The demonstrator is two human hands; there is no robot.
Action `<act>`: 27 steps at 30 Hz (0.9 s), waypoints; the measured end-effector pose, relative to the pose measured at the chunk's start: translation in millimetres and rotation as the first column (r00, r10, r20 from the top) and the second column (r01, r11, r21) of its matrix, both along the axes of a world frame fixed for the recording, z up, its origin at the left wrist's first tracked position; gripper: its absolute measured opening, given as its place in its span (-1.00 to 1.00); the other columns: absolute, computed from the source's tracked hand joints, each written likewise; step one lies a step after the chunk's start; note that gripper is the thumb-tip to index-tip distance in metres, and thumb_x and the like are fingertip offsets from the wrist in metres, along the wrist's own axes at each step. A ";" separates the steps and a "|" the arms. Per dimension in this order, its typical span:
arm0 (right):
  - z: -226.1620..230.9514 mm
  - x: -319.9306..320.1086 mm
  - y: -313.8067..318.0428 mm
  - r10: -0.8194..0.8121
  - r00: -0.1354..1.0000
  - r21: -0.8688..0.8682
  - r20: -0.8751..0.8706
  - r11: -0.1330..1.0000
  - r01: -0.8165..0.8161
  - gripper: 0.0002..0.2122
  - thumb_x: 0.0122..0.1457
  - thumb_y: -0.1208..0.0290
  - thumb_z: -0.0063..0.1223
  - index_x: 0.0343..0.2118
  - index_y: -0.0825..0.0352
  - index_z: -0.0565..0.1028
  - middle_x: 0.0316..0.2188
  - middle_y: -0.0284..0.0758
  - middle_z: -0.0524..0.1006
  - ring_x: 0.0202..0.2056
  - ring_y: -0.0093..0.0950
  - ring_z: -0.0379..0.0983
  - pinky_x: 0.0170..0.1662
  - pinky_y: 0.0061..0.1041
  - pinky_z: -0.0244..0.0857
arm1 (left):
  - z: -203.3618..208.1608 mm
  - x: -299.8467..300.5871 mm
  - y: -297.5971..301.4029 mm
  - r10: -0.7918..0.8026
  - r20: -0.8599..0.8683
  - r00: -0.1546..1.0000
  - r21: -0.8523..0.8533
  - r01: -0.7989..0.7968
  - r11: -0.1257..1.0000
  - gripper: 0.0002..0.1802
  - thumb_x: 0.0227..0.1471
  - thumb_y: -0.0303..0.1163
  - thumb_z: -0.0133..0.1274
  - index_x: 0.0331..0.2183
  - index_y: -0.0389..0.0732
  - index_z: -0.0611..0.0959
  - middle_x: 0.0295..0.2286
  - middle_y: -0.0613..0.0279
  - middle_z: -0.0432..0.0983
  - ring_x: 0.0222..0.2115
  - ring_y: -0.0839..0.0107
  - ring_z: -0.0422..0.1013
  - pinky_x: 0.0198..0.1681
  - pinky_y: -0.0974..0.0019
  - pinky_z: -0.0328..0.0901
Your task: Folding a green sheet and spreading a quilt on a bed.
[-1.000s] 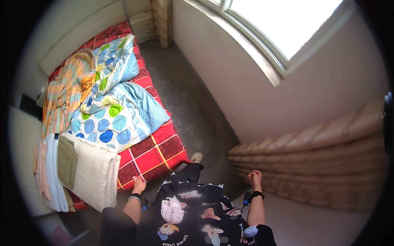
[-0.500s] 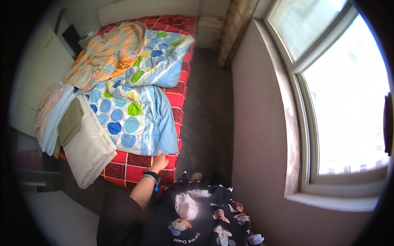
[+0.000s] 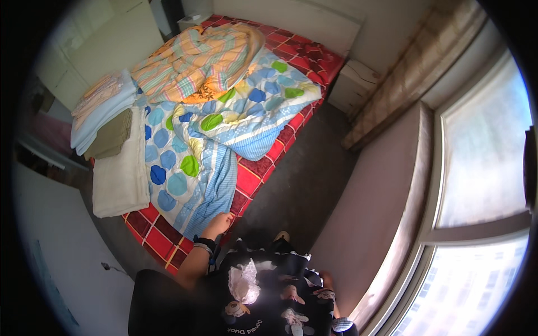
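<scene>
My left hand (image 3: pixel 217 225) is closed at the near right corner of a quilt (image 3: pixel 178 151) with blue and green dots and a blue striped border. Its fingers appear to pinch the quilt's edge, though the fingertips are partly hidden. Dark bands circle that wrist. My right hand (image 3: pixel 327 280) hangs low beside my black printed clothing, mostly covered by it, so its fingers cannot be made out. Under the quilt, a red checked sheet (image 3: pixel 250 178) covers the bed.
A crumpled plaid blanket (image 3: pixel 207 53) lies toward the bed's far end. Along the left edge rest a folded cream blanket (image 3: pixel 117 182), an olive cloth (image 3: pixel 112 134) and a light blue folded cloth (image 3: pixel 101 115). Dark floor (image 3: pixel 305 159) separates the bed from the window wall (image 3: pixel 372 218).
The view has turned, so the bed now slants to the right. My left hand stays at the quilt's near corner, where the striped border looks more gathered.
</scene>
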State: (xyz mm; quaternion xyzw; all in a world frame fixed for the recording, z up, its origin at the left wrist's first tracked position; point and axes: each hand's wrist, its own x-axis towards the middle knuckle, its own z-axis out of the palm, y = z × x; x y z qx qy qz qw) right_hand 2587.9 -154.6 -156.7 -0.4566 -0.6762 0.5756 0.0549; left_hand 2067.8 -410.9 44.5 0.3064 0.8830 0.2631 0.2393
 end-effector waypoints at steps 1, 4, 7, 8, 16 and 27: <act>11.8 -37.7 50.8 0.070 0.971 -0.094 -0.228 0.991 -0.094 -0.88 0.01 0.50 -0.14 -0.37 0.37 0.35 -0.66 -0.24 0.40 -0.62 -0.40 0.37 -0.62 -0.43 0.29 | -4.6 -4.4 -17.9 0.072 -0.028 0.997 0.047 -0.071 0.996 -0.82 -0.16 -0.46 -0.12 -0.44 -0.21 0.55 -0.45 -0.06 0.45 -0.39 0.03 0.36 -0.31 0.14 0.26; 63.5 -155.1 184.2 -0.465 0.885 -0.417 0.004 0.804 0.424 -0.92 -0.02 0.52 -0.14 -0.43 0.30 0.39 -0.67 -0.32 0.38 -0.62 -0.48 0.33 -0.60 -0.46 0.26 | -1.7 -23.9 6.7 0.229 0.008 0.973 0.170 -0.227 0.959 -0.82 -0.16 -0.48 -0.15 -0.47 -0.25 0.55 -0.49 -0.07 0.45 -0.40 -0.01 0.36 -0.31 0.10 0.26; 120.6 -262.9 274.8 -0.424 0.905 -0.294 -0.014 0.867 0.402 -0.88 -0.01 0.52 -0.13 -0.36 0.31 0.36 -0.64 -0.31 0.38 -0.60 -0.47 0.35 -0.55 -0.44 0.34 | -36.5 -46.1 9.4 0.318 -0.084 0.944 0.062 -0.313 0.948 -0.82 -0.16 -0.48 -0.15 -0.46 -0.27 0.54 -0.51 -0.07 0.45 -0.40 0.00 0.38 -0.32 0.13 0.26; 135.0 -292.0 295.5 -0.397 0.916 -0.266 -0.058 0.891 0.369 -0.88 -0.01 0.53 -0.12 -0.36 0.32 0.36 -0.64 -0.31 0.38 -0.60 -0.48 0.35 -0.52 -0.45 0.36 | -42.1 -56.9 17.7 0.330 -0.082 0.940 0.064 -0.326 0.943 -0.82 -0.16 -0.48 -0.15 -0.46 -0.27 0.54 -0.51 -0.07 0.45 -0.40 0.00 0.38 -0.32 0.13 0.26; 108.8 -408.3 381.7 -0.068 0.982 -0.347 0.176 0.929 0.127 -0.86 -0.01 0.56 -0.14 -0.34 0.41 0.38 -0.63 -0.28 0.42 -0.57 -0.42 0.43 -0.58 -0.52 0.35 | -47.4 -202.6 138.0 0.463 0.069 0.884 -0.051 -0.460 0.886 -0.79 -0.10 -0.41 -0.18 -0.43 -0.27 0.52 -0.50 0.02 0.46 -0.43 0.21 0.41 -0.36 0.25 0.29; 110.9 -631.8 580.1 0.066 0.810 -0.275 0.582 0.954 0.120 -0.85 0.03 0.46 -0.22 -0.43 0.39 0.40 -0.60 -0.23 0.46 -0.63 -0.41 0.45 -0.63 -0.48 0.34 | 39.4 -409.2 366.7 0.558 0.064 0.827 0.136 -0.561 0.816 -0.80 -0.09 -0.41 -0.15 -0.38 -0.25 0.51 -0.43 -0.04 0.44 -0.34 0.05 0.35 -0.27 0.17 0.25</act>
